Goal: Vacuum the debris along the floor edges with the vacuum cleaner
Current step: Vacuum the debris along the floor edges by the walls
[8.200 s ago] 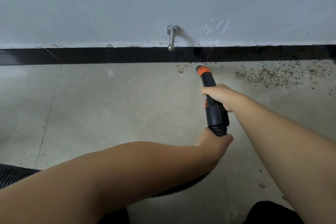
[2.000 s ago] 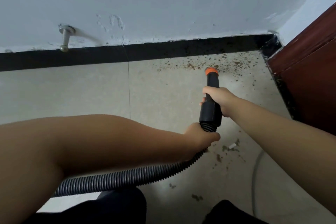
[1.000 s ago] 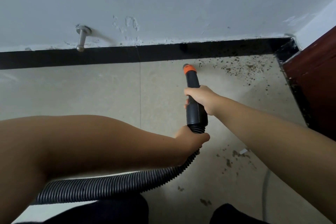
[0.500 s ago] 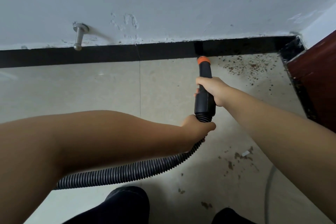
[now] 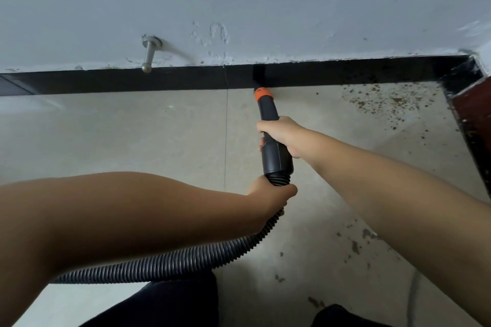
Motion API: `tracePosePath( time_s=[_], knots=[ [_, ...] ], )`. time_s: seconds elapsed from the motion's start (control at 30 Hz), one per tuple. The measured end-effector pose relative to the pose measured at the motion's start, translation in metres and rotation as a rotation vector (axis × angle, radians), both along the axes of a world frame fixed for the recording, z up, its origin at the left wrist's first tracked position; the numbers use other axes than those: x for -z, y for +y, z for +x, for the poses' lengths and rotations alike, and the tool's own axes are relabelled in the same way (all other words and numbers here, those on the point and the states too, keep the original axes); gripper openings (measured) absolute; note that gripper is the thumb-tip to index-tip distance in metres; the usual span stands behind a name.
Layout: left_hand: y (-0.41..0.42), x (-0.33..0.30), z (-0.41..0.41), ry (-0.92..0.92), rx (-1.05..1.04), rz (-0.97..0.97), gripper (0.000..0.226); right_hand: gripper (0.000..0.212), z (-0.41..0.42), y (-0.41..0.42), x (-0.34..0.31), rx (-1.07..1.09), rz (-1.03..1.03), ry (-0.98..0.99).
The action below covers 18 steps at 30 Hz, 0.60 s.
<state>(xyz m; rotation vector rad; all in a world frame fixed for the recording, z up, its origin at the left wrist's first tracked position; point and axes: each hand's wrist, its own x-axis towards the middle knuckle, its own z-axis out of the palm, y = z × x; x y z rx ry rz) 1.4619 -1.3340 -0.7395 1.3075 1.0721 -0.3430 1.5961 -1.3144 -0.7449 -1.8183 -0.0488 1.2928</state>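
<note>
Fingers [image 5: 268,125] around vacuum nozzle [image 5: 276,156]

Ribbed plastic hose [image 5: 170,263], glossy black skirting [image 5: 132,82], metal doorstop [image 5: 149,54].

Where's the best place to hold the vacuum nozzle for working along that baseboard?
Grip the vacuum nozzle on its wide black barrel, from above and the right, as the right hand does. The left hand steadies the ribbed hose behind, leaving the narrow orange tip free.

A metal doorstop [image 5: 149,52] juts from the pale wall [image 5: 265,2], with what looks like a reddish-brown door [image 5: 475,111] at right.
</note>
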Motion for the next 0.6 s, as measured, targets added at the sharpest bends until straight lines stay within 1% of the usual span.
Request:
tracePosePath(
  time_s=[0.1, 0.17, 0.27, 0.4, 0.6],
  knots=[
    [-0.008, 0.0, 0.0, 0.004, 0.03, -0.02, 0.017, 0.012, 0.0, -0.011, 0.0, 0.001, -0.027, -0.028],
    [-0.019, 0.0, 0.006, -0.001, 0.077, -0.036, 0.017, 0.012, 0.007, -0.027, 0.001, 0.046, -0.041, -0.046],
    [-0.031, -0.002, 0.025, -0.008, 0.187, -0.035, 0.016, 0.011, 0.028, -0.057, 0.0, 0.171, -0.065, -0.078],
    [-0.045, -0.007, 0.053, -0.016, 0.308, -0.032, 0.018, 0.011, 0.053, -0.092, -0.004, 0.355, -0.068, -0.074],
    [-0.086, -0.004, 0.044, 0.034, 0.415, -0.046, 0.013, 0.011, 0.039, -0.14, -0.007, 0.393, -0.052, 0.005]
  ],
)
